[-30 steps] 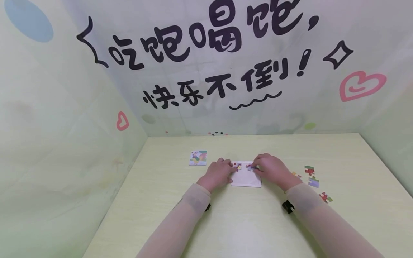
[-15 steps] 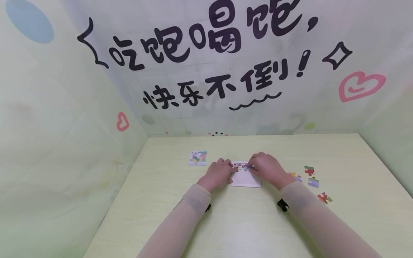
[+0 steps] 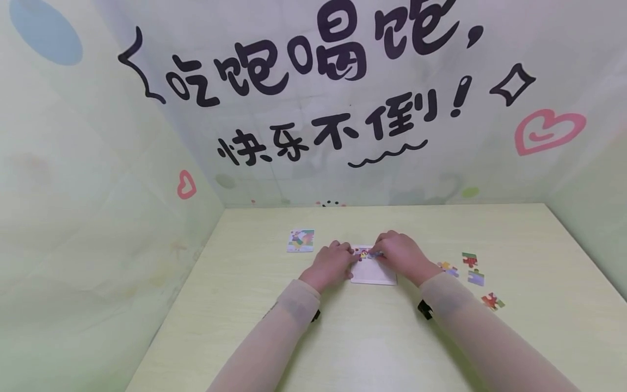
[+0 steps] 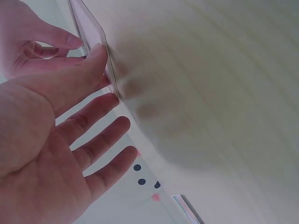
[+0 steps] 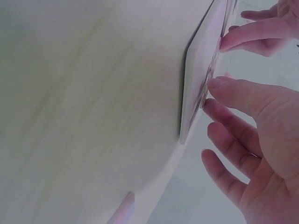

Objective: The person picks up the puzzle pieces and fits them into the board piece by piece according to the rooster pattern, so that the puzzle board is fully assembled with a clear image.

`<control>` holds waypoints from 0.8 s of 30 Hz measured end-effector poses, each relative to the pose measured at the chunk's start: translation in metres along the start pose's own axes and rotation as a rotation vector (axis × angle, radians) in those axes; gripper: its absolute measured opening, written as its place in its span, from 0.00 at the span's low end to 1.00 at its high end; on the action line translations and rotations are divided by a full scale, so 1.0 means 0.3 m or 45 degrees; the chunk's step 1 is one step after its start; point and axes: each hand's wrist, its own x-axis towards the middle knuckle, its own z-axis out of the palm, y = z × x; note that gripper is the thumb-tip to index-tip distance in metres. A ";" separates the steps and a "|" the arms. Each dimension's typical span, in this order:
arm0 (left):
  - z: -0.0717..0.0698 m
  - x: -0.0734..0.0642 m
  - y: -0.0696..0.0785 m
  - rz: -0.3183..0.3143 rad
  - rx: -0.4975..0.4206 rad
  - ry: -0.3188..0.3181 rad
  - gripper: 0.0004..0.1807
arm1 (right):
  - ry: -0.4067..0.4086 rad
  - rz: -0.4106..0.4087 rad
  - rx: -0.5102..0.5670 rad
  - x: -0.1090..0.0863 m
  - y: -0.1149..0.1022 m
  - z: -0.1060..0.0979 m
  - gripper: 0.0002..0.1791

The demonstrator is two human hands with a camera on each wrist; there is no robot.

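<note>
A white puzzle tray [image 3: 374, 274] lies flat on the table in the head view. My left hand [image 3: 330, 265] holds its left edge, the thumb [image 4: 96, 58] over the rim and the other fingers spread loosely beyond. A colourful jigsaw piece [image 3: 363, 254] sits in the tray's upper left, beside that hand. My right hand [image 3: 403, 256] pinches another jigsaw piece [image 3: 374, 254] between thumb and forefinger, low over the tray's top row and right next to the first piece. Its remaining fingers [image 5: 229, 175] are loosely bent. The fingers partly hide both pieces.
Several loose jigsaw pieces lie right of the tray, among them a red and green piece [image 3: 469, 259], a lilac piece [image 3: 475, 277] and a red piece [image 3: 492, 300]. A square picture card [image 3: 300, 240] lies at the back left. A printed cloth wall [image 3: 392, 185] stands behind the table.
My right hand has slid left across the tray's top row with its piece, closing the gap to the piece at upper left. My left hand has stayed at the tray's edge.
</note>
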 end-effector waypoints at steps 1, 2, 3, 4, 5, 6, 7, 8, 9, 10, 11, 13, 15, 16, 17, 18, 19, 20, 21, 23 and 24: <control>0.000 0.000 0.000 0.001 0.007 0.001 0.29 | -0.002 -0.001 0.001 0.002 0.000 0.002 0.11; 0.002 0.001 -0.001 0.003 0.009 0.003 0.29 | -0.003 -0.006 -0.003 0.003 0.000 0.003 0.11; 0.003 0.001 -0.001 0.003 0.015 0.004 0.29 | -0.004 -0.010 -0.005 0.004 0.000 0.005 0.11; 0.003 0.000 -0.001 0.004 0.018 0.005 0.29 | -0.005 -0.015 -0.008 0.005 0.000 0.006 0.10; 0.003 0.000 -0.001 0.004 0.018 0.005 0.29 | -0.006 -0.018 -0.011 0.005 0.000 0.007 0.10; 0.001 -0.001 0.000 0.005 0.017 0.004 0.29 | -0.007 -0.023 -0.013 0.005 0.001 0.008 0.10; 0.000 -0.002 0.000 0.005 0.014 0.004 0.29 | -0.008 -0.026 -0.015 0.005 0.002 0.009 0.10; -0.001 -0.003 0.000 0.005 0.011 0.004 0.29 | -0.006 -0.030 -0.016 0.005 0.002 0.009 0.10; -0.004 -0.005 0.001 0.005 0.011 0.004 0.29 | -0.007 -0.032 -0.013 0.005 0.003 0.010 0.10; -0.005 -0.005 0.001 0.004 0.004 0.004 0.29 | -0.009 -0.033 -0.010 0.006 0.004 0.010 0.10; -0.005 -0.005 0.001 0.003 0.002 0.003 0.29 | -0.009 -0.037 -0.008 0.006 0.006 0.012 0.09; -0.005 -0.004 0.001 0.001 -0.001 0.001 0.29 | -0.011 -0.043 0.000 0.007 0.009 0.014 0.09; -0.003 -0.002 0.001 0.000 0.002 -0.003 0.29 | -0.014 -0.048 0.001 0.008 0.011 0.018 0.09; -0.002 0.000 0.001 -0.001 0.005 -0.005 0.29 | -0.013 -0.051 -0.002 0.008 0.012 0.019 0.09; -0.001 0.001 0.001 -0.002 0.011 -0.007 0.29 | -0.010 -0.055 -0.003 0.008 0.013 0.021 0.09; 0.000 0.001 0.001 -0.003 0.017 -0.009 0.29 | -0.009 -0.057 -0.001 0.008 0.014 0.022 0.09; 0.000 0.002 0.001 -0.005 0.023 -0.012 0.29 | -0.008 -0.058 0.000 0.008 0.013 0.022 0.10; 0.001 0.002 0.001 -0.006 0.029 -0.014 0.29 | -0.006 -0.061 -0.001 0.008 0.013 0.022 0.10; 0.000 0.002 0.002 -0.006 0.034 -0.015 0.29 | -0.005 -0.064 -0.001 0.008 0.013 0.022 0.10; 0.001 0.001 0.002 -0.005 0.042 -0.016 0.29 | -0.004 -0.066 0.006 0.008 0.012 0.023 0.10; 0.000 0.001 0.002 -0.005 0.043 -0.014 0.29 | -0.004 -0.066 0.007 0.008 0.012 0.023 0.10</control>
